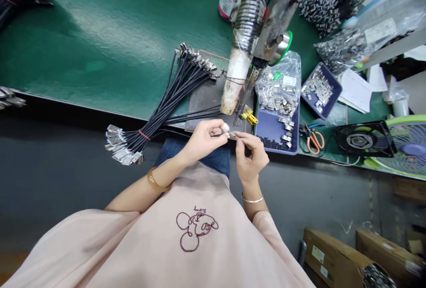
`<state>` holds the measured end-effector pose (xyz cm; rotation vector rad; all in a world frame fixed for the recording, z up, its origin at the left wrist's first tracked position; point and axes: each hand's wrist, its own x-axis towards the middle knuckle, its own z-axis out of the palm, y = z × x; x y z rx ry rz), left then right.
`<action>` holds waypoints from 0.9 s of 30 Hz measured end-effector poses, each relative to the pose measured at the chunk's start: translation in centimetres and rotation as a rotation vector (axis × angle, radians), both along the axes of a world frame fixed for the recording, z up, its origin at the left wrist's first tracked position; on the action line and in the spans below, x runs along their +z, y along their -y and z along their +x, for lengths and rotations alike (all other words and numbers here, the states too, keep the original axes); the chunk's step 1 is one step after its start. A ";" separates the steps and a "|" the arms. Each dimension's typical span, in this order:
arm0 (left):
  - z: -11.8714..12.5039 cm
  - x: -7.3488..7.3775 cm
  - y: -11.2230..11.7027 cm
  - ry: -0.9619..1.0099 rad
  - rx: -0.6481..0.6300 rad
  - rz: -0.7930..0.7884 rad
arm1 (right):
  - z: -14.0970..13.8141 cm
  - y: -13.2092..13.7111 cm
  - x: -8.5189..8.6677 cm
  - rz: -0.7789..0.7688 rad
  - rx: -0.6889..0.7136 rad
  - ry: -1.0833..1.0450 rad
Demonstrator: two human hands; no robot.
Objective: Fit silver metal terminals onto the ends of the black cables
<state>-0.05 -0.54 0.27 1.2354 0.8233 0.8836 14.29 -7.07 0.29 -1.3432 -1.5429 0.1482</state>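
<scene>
My left hand (203,139) is pinched on the end of a black cable with a small metal connector (229,134), a white cap on one fingertip. My right hand (250,152) meets it from the right, fingers closed on a small metal shell at that same connector. Both hands hover just off the front edge of the green bench (109,35), over my lap. A tied bundle of black cables with metal ends (156,110) lies to the left of my left hand, hanging over the bench edge.
A fume hose and soldering fixture (253,26) stand just beyond the hands on a dark plate. Blue trays (276,130) and a plastic bag hold several metal shells. Orange-handled scissors (313,139), a small fan (361,139) and cardboard boxes (336,257) are to the right.
</scene>
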 end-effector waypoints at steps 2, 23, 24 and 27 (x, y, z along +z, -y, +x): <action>0.1 -0.1 -0.1 -0.007 0.013 0.004 | 0.1 -0.3 -0.4 -0.076 -0.037 -0.124; 0.8 -0.4 -0.5 -0.050 0.102 0.019 | 0.8 -1.9 -0.8 0.095 0.038 0.181; 0.8 -0.4 -0.6 -0.048 0.106 0.020 | 0.8 -2.0 -0.7 0.100 0.040 0.187; 0.8 -0.2 -0.7 -0.052 0.111 0.025 | 0.8 -2.2 -0.6 0.113 0.034 0.209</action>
